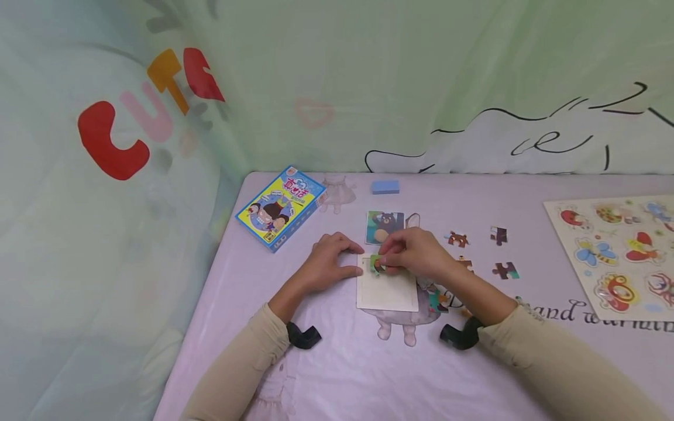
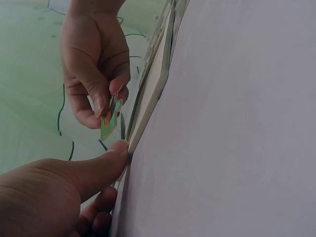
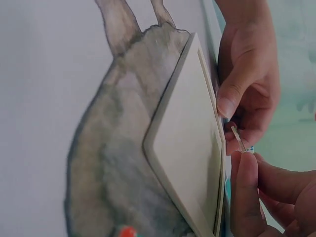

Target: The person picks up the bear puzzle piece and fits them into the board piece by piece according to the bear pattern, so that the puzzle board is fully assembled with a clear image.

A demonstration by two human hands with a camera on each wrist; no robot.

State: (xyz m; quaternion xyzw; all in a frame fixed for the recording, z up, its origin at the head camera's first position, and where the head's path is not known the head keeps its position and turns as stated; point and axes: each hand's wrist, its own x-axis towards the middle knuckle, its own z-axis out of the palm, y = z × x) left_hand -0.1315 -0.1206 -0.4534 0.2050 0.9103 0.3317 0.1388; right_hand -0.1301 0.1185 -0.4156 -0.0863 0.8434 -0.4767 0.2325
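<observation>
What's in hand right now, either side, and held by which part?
Right hand: a green puzzle piece, pinched at its right edge as seen from the head. Left hand: touching the left edge of the pale tray, no clear grip.

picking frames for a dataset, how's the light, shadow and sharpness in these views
Head: soft, even light, with no strong glare on the blue-and-yellow cardboard box; left wrist: dimmer, the pale lilac tablecloth almost featureless; right wrist: a faint shadow on the cream rectangular board, and the small red patch at the bottom edge blurred.

Puzzle pieces [image 1: 375,264]: at least six; tray [image 1: 387,292], card [image 1: 386,228], box [image 1: 281,209]: one each.
</observation>
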